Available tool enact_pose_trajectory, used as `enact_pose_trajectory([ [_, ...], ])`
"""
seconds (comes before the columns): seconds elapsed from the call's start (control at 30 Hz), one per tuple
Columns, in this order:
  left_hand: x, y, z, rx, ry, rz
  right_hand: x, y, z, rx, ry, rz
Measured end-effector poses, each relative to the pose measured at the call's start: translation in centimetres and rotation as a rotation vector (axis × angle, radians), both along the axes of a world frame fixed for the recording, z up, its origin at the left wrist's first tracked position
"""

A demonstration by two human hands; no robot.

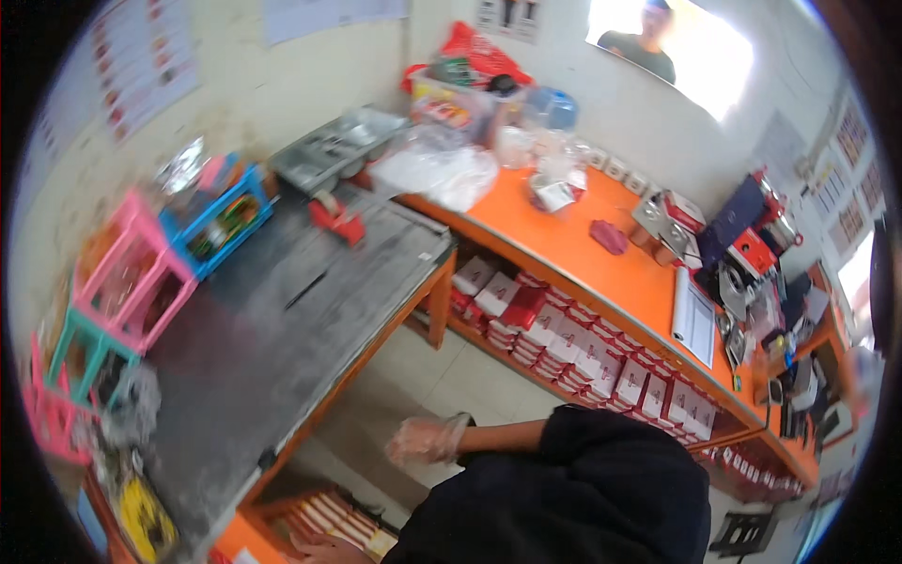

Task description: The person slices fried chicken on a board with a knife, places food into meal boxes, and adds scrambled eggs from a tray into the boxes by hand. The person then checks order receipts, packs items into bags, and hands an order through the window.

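My right hand (425, 441), in a clear plastic glove with a dark band at the wrist, hangs over the tiled floor beside the grey-topped table (282, 352). Its fingers look curled, but blur hides whether anything is in them. Low in the picture, my left hand (325, 550) is partly cut off by the rim. It is next to an orange surface (243, 532) and a stack of red-and-white packets (335, 518); its grip does not show. On the table lie a black pen-like stick (306, 290) and a red tape dispenser (337, 220).
Pink (134, 275), blue (215, 222) and green plastic racks (91, 352) line the table's wall side. A metal tray (331, 151) stands at its far corner. An orange counter (557, 233) holds bags and a clipboard (696, 317), above shelved cartons (564, 338). A person (645, 46) appears at a bright opening.
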State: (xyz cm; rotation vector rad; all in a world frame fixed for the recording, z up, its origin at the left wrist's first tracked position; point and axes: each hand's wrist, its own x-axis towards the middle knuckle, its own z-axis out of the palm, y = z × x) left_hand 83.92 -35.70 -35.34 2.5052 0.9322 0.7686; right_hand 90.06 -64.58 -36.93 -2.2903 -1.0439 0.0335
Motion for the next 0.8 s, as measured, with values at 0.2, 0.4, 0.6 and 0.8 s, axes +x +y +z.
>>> enact_pose_trajectory([
  [0.2, 14.3, -22.5, 3.1, 0.074, -0.185, -0.693, -3.5, -24.9, 0.8, 0.106, -0.076, -0.646],
  [0.4, 22.8, -45.6, 6.2, -0.048, -0.279, -1.527, -5.0, -36.7, 7.4, 0.173, 0.128, -1.294],
  [0.6, 29.2, -65.7, 5.6, -0.218, -0.101, -1.913, -4.5, -42.6, 7.6, -0.031, 0.067, -1.536],
  [0.8, 35.3, -84.4, 4.7, -0.332, 0.129, -2.125, -4.0, -46.4, 6.1, 0.002, 0.114, -1.809],
])
